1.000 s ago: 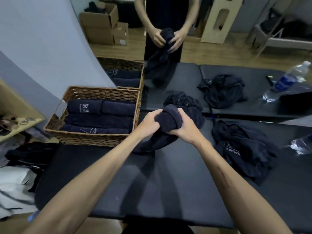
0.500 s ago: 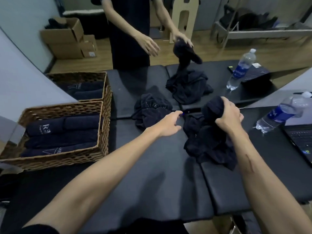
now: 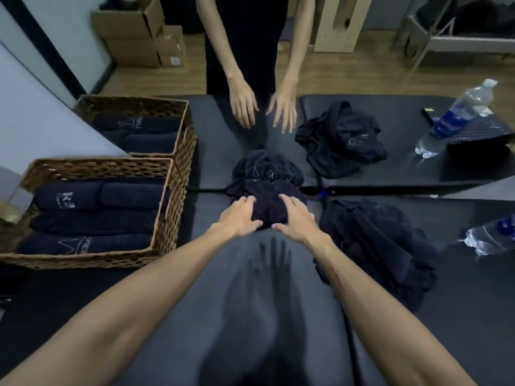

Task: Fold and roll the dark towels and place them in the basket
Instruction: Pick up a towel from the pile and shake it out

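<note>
Resting spread, both hands, left hand (image 3: 239,218) and right hand (image 3: 296,218), touch the crumpled towel (image 3: 269,190).

Head view, forward-down, close over table (image 3: 167,316)

Two baskets (image 3: 167,174) sit at the frame's left, holding rolled towels (image 3: 94,215). At centre, both hands (image 3: 239,217) rest on a crumpled towel (image 3: 267,185). More towels (image 3: 342,140) lie to the right; bottles (image 3: 457,118) stand at the far right.
</note>
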